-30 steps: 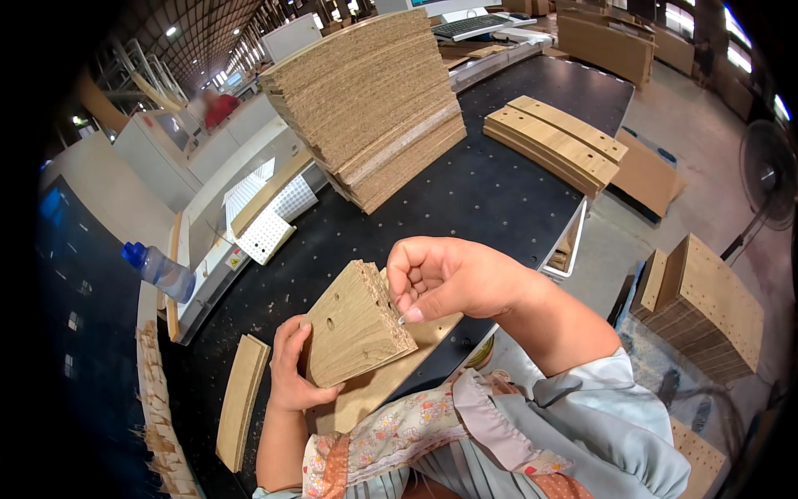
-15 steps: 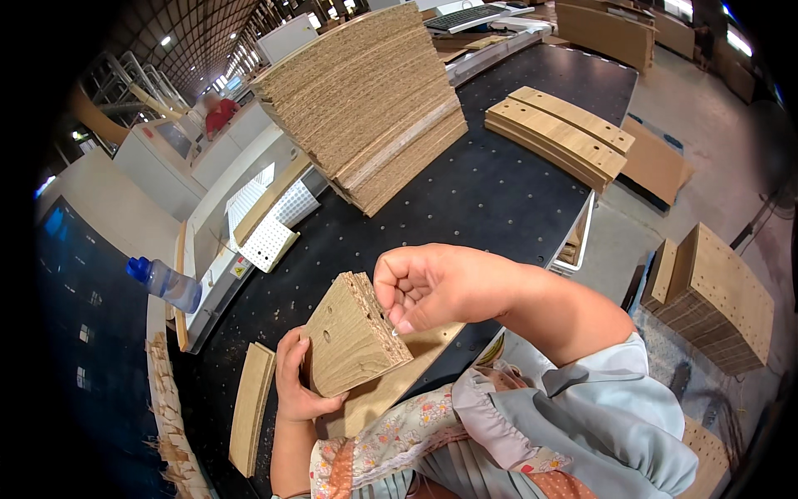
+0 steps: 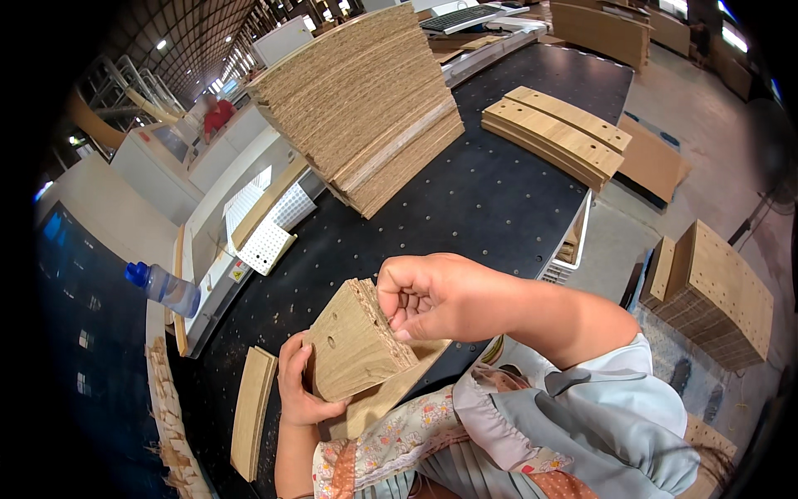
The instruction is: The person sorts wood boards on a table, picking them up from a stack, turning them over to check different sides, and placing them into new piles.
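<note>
A short stack of wood-grain chipboard pieces [image 3: 353,353], with two holes in the top face, is tilted over the dark table. My left hand [image 3: 301,384] grips its left side, thumb along the near edge and fingers round the far side. My right hand [image 3: 428,295] is closed, fingers curled and thumb tip pressed near the rough chipboard edge, where a dark hole shows. What its fingertips pinch, if anything, is hidden. Under the stack lies a larger light wood board [image 3: 382,403], partly covered by my sleeve.
A tall chipboard stack [image 3: 362,108] stands at the back of the black table [image 3: 465,200]. Drilled boards [image 3: 553,133] lie far right, and narrow pieces [image 3: 252,412] at the left. A bottle [image 3: 166,287] is on the left ledge. More panels [image 3: 715,291] stand off the table at right.
My right hand has shifted slightly down and right along the chipboard edge. The held stack has moved a little the same way. A small white bit at the right fingertips is no longer visible.
</note>
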`<state>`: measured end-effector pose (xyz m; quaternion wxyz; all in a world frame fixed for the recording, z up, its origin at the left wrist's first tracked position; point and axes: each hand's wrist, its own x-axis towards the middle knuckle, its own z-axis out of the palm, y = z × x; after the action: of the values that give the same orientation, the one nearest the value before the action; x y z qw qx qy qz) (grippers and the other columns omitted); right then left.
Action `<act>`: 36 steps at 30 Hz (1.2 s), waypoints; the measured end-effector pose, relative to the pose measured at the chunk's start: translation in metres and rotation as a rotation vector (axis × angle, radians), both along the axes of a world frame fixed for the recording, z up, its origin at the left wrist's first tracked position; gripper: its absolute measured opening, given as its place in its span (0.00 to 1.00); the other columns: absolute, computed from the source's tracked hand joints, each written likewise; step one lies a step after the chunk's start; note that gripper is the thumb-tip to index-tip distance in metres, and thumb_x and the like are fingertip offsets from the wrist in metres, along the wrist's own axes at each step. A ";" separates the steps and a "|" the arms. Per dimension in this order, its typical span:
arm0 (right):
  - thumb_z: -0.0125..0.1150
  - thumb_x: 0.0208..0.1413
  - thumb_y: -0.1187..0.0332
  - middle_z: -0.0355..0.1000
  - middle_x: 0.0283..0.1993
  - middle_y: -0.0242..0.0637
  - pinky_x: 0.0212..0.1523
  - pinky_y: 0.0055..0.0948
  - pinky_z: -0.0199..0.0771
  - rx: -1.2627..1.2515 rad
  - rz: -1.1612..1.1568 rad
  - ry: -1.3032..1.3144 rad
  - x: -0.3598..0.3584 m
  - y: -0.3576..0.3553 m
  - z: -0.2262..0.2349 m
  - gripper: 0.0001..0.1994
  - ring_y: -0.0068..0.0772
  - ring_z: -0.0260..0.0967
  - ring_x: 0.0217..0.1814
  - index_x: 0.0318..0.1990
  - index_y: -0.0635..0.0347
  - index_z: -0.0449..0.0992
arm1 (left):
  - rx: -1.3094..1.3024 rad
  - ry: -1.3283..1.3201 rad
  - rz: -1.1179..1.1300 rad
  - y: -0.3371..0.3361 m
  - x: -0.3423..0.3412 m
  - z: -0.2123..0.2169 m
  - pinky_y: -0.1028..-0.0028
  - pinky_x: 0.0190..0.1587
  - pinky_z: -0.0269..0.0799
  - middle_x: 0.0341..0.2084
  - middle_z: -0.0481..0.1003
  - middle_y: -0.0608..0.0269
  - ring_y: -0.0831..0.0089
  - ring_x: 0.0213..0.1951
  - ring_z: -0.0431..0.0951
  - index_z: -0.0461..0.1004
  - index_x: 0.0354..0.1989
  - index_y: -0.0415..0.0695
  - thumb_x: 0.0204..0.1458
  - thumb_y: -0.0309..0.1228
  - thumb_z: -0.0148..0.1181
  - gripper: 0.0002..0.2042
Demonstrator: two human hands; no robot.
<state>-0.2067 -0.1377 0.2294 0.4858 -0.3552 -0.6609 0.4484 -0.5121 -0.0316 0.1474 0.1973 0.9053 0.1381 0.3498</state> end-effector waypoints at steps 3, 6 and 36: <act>0.61 0.44 0.80 0.71 0.28 0.33 0.32 0.22 0.69 0.029 -0.019 -0.009 0.001 0.001 -0.003 0.09 0.20 0.68 0.31 0.31 0.63 0.67 | 0.004 -0.003 0.003 -0.001 0.003 0.001 0.60 0.57 0.57 0.53 0.60 0.46 0.54 0.55 0.63 0.60 0.58 0.46 0.19 0.32 0.70 0.46; 0.62 0.44 0.79 0.70 0.28 0.32 0.33 0.22 0.69 0.069 -0.029 -0.026 0.000 0.002 -0.004 0.10 0.20 0.67 0.31 0.31 0.62 0.67 | -0.014 -0.011 0.001 -0.001 0.001 0.001 0.60 0.57 0.57 0.53 0.60 0.46 0.54 0.55 0.63 0.60 0.58 0.46 0.18 0.32 0.70 0.46; 0.59 0.51 0.73 0.66 0.29 0.31 0.35 0.25 0.64 0.126 0.072 -0.086 -0.002 0.004 -0.005 0.04 0.23 0.62 0.31 0.31 0.61 0.70 | 0.050 -0.059 0.044 -0.002 0.003 0.002 0.58 0.52 0.64 0.51 0.65 0.45 0.52 0.51 0.67 0.62 0.55 0.49 0.17 0.34 0.73 0.46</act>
<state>-0.2086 -0.1335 0.2247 0.4618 -0.3189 -0.7204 0.4075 -0.5093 -0.0332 0.1493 0.1710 0.8961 0.1431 0.3839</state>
